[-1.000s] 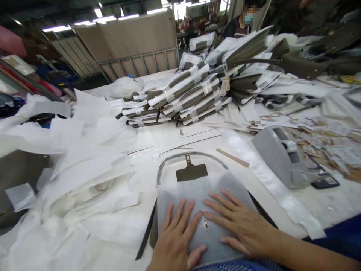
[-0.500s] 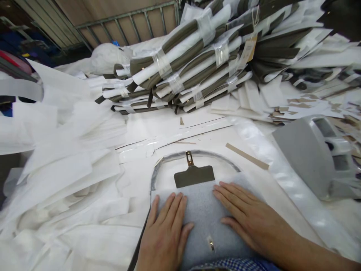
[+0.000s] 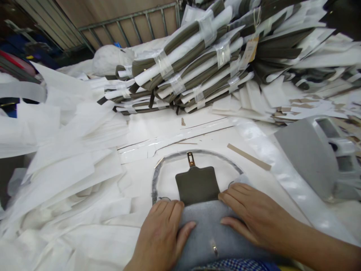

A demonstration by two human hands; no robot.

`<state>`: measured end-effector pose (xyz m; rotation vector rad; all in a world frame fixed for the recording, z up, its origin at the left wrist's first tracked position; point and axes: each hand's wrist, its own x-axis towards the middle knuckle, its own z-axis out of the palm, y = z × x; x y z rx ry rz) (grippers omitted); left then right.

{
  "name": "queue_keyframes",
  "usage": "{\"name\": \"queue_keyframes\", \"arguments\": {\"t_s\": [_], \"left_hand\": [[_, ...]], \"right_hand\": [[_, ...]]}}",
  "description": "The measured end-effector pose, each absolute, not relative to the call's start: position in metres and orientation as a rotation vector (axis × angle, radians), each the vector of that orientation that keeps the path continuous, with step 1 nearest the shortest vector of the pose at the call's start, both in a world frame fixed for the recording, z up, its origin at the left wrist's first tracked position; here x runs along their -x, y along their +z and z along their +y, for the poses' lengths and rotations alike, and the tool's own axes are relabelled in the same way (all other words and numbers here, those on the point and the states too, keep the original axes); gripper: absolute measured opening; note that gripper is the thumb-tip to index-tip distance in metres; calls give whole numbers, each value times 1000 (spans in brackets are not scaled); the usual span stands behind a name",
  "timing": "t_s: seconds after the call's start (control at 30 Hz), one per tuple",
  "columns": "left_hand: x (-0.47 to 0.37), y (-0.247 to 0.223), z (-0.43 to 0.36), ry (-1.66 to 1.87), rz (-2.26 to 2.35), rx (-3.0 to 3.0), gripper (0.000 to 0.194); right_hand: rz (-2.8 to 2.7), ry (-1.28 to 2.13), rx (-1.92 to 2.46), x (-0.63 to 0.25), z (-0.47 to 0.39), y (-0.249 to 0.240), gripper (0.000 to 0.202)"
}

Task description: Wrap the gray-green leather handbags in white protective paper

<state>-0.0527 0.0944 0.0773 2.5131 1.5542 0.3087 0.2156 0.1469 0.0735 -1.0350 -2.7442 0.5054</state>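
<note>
A grey-blue soft sheet point(image 3: 203, 226) with a small metal fitting point(image 3: 215, 249) lies over a bag at the bottom centre. My left hand point(image 3: 163, 229) is on the sheet's left side, fingers curled over its top edge, thumb on its surface. On the right side my right hand point(image 3: 251, 214) curls over the same edge in the same way. Between the hands an olive-green flap point(image 3: 197, 186) sticks out above the sheet, with a gold clasp point(image 3: 191, 159) at its tip. A plastic-wrapped handle point(image 3: 156, 173) arches around the flap.
Tied bundles of olive and white pieces point(image 3: 180, 71) are stacked behind. Loose white sheets point(image 3: 67, 169) cover the left. A grey plastic device point(image 3: 313, 154) stands at the right, beyond a clear plastic strip point(image 3: 270, 162). A brown strip point(image 3: 249, 157) lies near the handle.
The sheet's top edge has come down toward me, so more of the flap shows. My fingers, flat and stretched before, are now bent over that edge.
</note>
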Motion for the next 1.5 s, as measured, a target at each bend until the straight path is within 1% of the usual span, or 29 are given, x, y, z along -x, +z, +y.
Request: {"name": "queue_keyframes", "arguments": {"t_s": [0.23, 0.3, 0.43, 0.57, 0.7, 0.8, 0.9, 1.07, 1.17, 1.23, 1.3, 1.37, 1.43, 1.47, 1.5], "left_hand": [[50, 66, 91, 330, 1531, -2542, 31], [49, 68, 90, 311, 1557, -2504, 28], [46, 77, 91, 283, 1581, -2436, 19], [46, 75, 93, 296, 1609, -2471, 24], [45, 69, 95, 222, 1668, -2477, 28], [45, 70, 95, 270, 1650, -2503, 30], [45, 68, 94, 308, 1637, -2523, 33], [44, 55, 95, 186, 1751, -2506, 41], [38, 57, 95, 153, 1768, -2525, 40], [32, 60, 92, 224, 1764, -2590, 34], [27, 61, 85, 404, 1688, -2701, 29], [25, 61, 75, 522, 1513, -2791, 32], [25, 62, 63, 452, 1368, -2786, 31], [26, 63, 58, 357, 1333, -2752, 36], [28, 65, 53, 255, 1317, -2705, 47]], "right_hand": [[-2790, 447, 1089, -209, 147, 60, 16], [-2788, 468, 1109, -207, 148, 63, 15], [-2836, 528, 1099, -203, 153, 72, 19], [-2876, 579, 1038, -205, 158, 72, 18], [-2798, 476, 1028, -214, 155, 65, 24], [-2762, 440, 1065, -216, 151, 65, 24], [-2837, 441, 1099, -213, 152, 64, 24], [-2947, 383, 1207, -203, 158, 51, 26], [-2966, 363, 1202, -199, 159, 47, 26], [-2963, 346, 1206, -198, 159, 47, 26], [-2957, 337, 1206, -199, 158, 48, 26], [-2962, 333, 1192, -200, 158, 49, 26], [-2979, 333, 1170, -202, 158, 52, 29], [-2990, 327, 1165, -202, 158, 54, 30], [-3000, 316, 1162, -203, 159, 55, 33]]}}
